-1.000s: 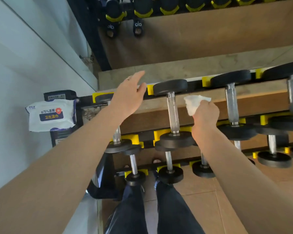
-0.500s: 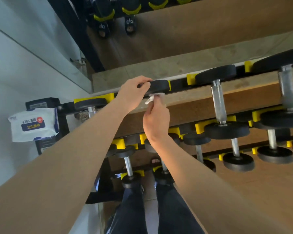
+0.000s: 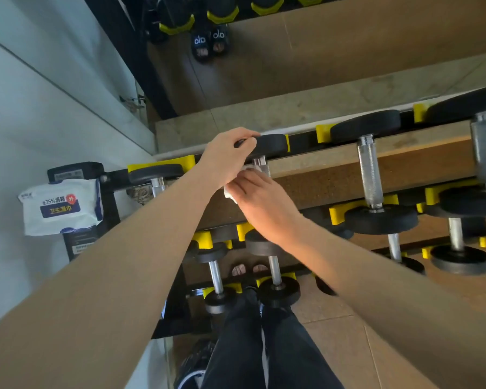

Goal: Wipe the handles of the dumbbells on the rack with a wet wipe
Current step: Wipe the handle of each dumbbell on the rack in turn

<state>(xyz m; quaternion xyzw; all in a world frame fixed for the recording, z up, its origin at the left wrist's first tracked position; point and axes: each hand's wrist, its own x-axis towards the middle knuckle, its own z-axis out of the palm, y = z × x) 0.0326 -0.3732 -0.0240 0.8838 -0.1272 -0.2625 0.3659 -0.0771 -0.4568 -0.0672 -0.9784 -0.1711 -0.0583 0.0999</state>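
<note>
A black rack with yellow cradles (image 3: 324, 133) holds several black dumbbells with knurled steel handles on three tiers. My left hand (image 3: 226, 155) grips the far head (image 3: 272, 144) of the second dumbbell on the top tier. My right hand (image 3: 261, 203) presses a white wet wipe (image 3: 230, 195) around that dumbbell's steel handle (image 3: 263, 167), of which only the top end shows. The first top-tier dumbbell (image 3: 155, 174) lies to the left, a bigger one (image 3: 369, 169) to the right.
A pack of wet wipes (image 3: 61, 209) rests on the rack's left end post. A white wall runs along the left. A mirror behind the rack reflects dumbbells and sandals (image 3: 209, 42). My dark-trousered legs (image 3: 264, 341) stand on wood floor below.
My left hand reached forward and took hold of the second dumbbell's far head. My right hand brought the wipe leftward onto its handle and has slid down along it.
</note>
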